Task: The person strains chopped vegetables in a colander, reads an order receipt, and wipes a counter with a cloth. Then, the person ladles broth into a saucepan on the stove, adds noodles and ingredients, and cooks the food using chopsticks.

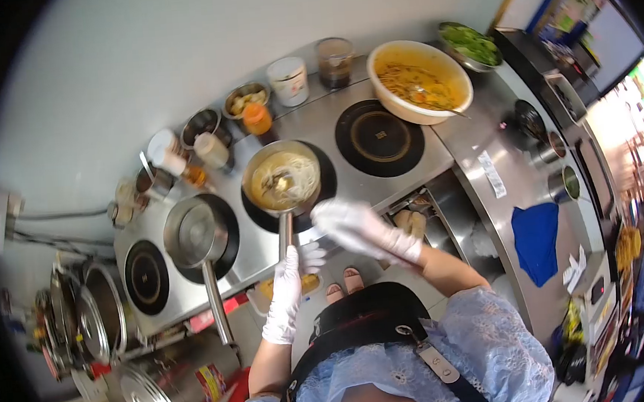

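A steel saucepan [281, 178] stands on a black hob plate, holding yellowish broth, pale noodles [303, 178], dark pieces and a small yellow lump. Its long handle points toward me. My left hand [289, 282], in a white glove, is at the handle's near end, thumb beside it and fingers stretched out to the right; whether it touches the handle is unclear. My right hand [357, 225], also gloved, is smeared by motion to the right of the handle. Its fingers cannot be made out. To the left, a second saucepan [195, 228] contains clear liquid.
Bare hob plates [379, 137] lie on either side. Along the wall stand squeeze bottles [258, 122], a white tub [288, 81], a brown jar [335, 63] and a large bowl of orange food [456, 68]. A blue cloth [536, 244] rests on the right counter; pots [91, 322] crowd the left.
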The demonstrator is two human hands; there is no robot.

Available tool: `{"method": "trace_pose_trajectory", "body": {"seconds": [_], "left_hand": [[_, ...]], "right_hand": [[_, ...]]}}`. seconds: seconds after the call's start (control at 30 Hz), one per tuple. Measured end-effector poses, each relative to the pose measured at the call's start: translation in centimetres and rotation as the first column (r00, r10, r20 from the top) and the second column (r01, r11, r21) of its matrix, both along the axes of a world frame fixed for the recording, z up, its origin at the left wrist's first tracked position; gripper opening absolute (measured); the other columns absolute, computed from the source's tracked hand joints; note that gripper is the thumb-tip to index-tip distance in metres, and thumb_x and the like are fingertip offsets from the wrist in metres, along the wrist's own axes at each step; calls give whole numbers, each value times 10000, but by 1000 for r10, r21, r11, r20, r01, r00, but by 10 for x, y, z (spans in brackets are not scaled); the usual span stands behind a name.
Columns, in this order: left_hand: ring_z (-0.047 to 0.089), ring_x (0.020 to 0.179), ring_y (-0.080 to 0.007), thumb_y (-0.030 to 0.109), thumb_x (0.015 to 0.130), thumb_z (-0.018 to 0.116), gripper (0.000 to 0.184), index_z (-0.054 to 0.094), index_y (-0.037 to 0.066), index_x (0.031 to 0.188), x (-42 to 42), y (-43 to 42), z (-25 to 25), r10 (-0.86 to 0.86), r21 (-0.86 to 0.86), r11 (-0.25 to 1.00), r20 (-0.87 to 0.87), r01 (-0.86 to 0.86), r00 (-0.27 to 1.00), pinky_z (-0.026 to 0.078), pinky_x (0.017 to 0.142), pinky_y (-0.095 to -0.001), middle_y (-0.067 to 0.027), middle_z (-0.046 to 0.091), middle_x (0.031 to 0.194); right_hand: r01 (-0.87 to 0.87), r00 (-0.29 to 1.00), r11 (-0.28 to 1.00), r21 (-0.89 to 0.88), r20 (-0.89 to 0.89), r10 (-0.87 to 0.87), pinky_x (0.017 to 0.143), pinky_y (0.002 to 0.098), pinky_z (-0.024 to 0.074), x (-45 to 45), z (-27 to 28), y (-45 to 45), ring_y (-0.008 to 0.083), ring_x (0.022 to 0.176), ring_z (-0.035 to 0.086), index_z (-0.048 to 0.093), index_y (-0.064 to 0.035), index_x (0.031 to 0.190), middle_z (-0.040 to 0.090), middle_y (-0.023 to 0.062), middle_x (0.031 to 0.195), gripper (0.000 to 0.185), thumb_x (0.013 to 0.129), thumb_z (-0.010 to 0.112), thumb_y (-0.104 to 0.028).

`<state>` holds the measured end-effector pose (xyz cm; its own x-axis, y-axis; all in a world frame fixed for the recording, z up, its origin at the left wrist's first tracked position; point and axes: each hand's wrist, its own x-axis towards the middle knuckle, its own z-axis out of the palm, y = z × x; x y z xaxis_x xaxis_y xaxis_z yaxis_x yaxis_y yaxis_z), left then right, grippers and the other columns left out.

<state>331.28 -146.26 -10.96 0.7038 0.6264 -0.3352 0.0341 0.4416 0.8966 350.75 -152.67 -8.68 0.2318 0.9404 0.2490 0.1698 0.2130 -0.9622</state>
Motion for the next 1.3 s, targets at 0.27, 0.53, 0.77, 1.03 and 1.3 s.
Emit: {"method": "trace_pose_trajectory", "body": {"seconds": [0.27,0.53,0.77,1.03,1.3], "left_hand": [[601,1017,-313,299,989,384,321,520,48,843,80,13,-6,506,-776,548,10,-312,863,482,901,-452,-194,631,1055],[423,494,-125,334,966,455,318,557,78,806,143,39,-3,602,-693,613,98,-380,793,331,413,-242,-63,566,708],[290,418,-55,309,919,582,279,605,33,952,249,23,19,348,-386,861,-28,-331,937,199,394,-211,7,500,650],[399,422,-69,269,973,472,331,559,56,1211,392,52,-19,186,-209,954,-153,-216,971,264,373,-206,-110,676,1054],[449,407,-92,346,924,576,415,563,-8,1141,460,61,-49,209,-178,954,-176,-240,962,288,363,-233,-100,617,1185]], "right_hand": [[204,729,978,34,662,-175,950,370,444,47,2,-53,298,1130,524,581,-66,1106,567,130,1148,412,724,703,-157],[874,412,467,-138,-301,-860,523,178,397,332,-89,-70,49,613,464,315,17,1396,520,-14,765,672,850,672,-141],[859,505,502,-100,7,-863,724,245,491,420,-84,-3,116,749,621,631,60,1028,689,89,898,256,866,654,-137],[641,236,718,273,819,-522,581,427,504,469,-69,6,353,650,602,564,-34,863,582,166,747,139,897,532,-165],[519,588,842,147,654,-476,527,339,483,406,-64,-23,235,585,592,605,-5,874,601,111,701,114,889,551,-105]]}}
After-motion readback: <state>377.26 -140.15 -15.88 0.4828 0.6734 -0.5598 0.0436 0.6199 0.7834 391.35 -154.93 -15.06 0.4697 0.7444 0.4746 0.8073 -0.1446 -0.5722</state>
